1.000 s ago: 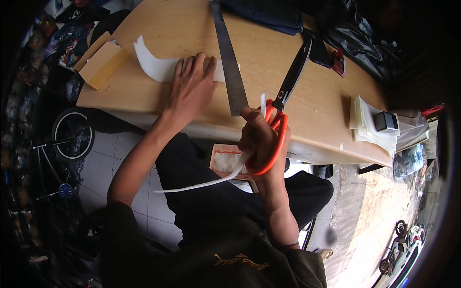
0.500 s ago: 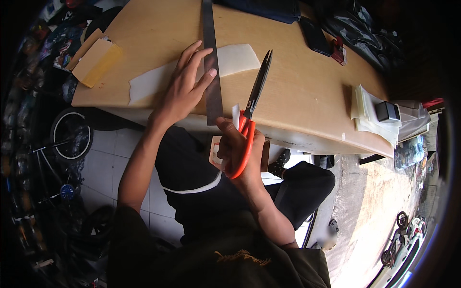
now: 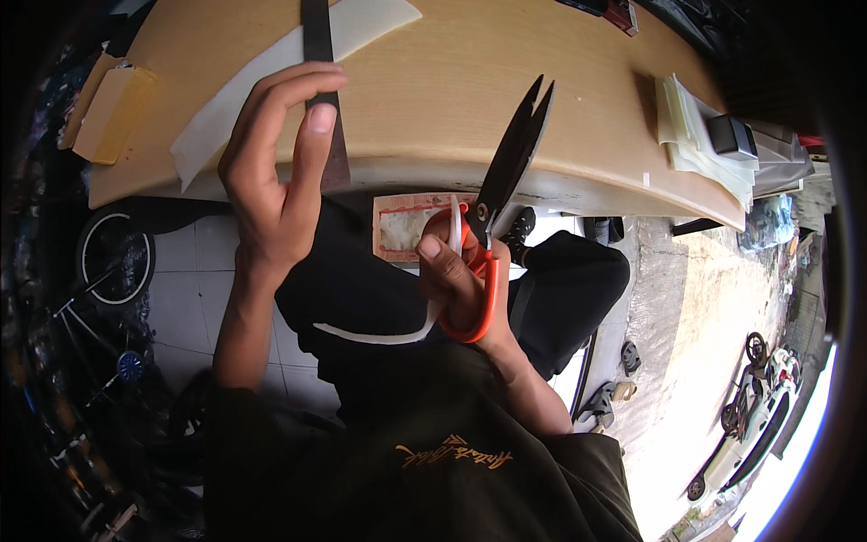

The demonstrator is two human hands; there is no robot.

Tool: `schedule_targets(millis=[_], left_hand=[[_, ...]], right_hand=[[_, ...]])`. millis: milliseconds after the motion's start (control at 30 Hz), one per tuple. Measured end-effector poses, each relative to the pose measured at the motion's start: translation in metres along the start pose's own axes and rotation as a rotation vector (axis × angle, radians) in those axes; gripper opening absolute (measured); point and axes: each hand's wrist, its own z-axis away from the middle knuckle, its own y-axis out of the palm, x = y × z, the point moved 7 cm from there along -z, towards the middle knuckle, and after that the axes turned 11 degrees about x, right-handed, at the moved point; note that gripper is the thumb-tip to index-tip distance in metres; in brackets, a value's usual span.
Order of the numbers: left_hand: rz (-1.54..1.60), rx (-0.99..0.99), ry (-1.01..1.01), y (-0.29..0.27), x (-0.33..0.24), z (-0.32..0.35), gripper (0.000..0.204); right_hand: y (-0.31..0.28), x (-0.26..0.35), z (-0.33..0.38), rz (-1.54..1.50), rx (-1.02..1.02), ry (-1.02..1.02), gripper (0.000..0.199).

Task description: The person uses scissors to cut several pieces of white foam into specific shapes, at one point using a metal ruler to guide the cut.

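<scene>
My right hand (image 3: 462, 287) is closed round the orange-handled scissors (image 3: 513, 167), held in front of the table edge with the dark blades slightly parted and pointing up and away. A narrow white strip (image 3: 379, 339) is pinched in that same hand, its loose tail curving left over my dark trousers. My left hand (image 3: 271, 185) is raised by the table edge, thumb and fingers apart, fingertips over a long dark metal ruler (image 3: 336, 163). Whether they touch it I cannot tell. Under the ruler lies a white sheet (image 3: 230, 95) with a curved edge, on the wooden table (image 3: 415, 117).
An open carton (image 3: 108, 113) stands at the table's left end. Stacked pale sheets (image 3: 682, 135) with a small dark box (image 3: 731, 137) lie at the right end. Below the table edge is a pinkish box (image 3: 384, 230) with white scraps. A bicycle wheel (image 3: 117, 257) stands at left.
My left hand has lifted from the ruler and come nearer. The scissors' blades have parted a little, and the strip's tail hangs lower. The view has shifted, with the table sliding up and left.
</scene>
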Motion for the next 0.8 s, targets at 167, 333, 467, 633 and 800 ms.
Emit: schedule_targets(millis=[167,333,467,633,800], left_hand=[[0.674,0.276,-0.385,0.078,-0.035,0.061,0.026],[0.814,0.319,-0.508,0.117,-0.036,0.084,0.027],[0.888,0.211,-0.615,0.129,-0.033,0.101,0.02],[0.951,-0.053,-0.679,0.125,-0.018,0.097,0.01],[1.081,-0.026,-0.722,0.114,0.001,0.094,0.014]], right_hand=[[-0.026,-0.006,0.027,0.174,-0.015,-0.043,0.015],[-0.043,-0.017,0.035,0.316,-0.158,-0.215,0.017],[-0.057,-0.033,0.037,0.511,-0.242,-0.145,0.027],[-0.053,-0.029,0.038,0.311,-0.198,-0.089,0.034],[-0.082,-0.023,0.061,0.216,-0.209,-0.159,0.029]])
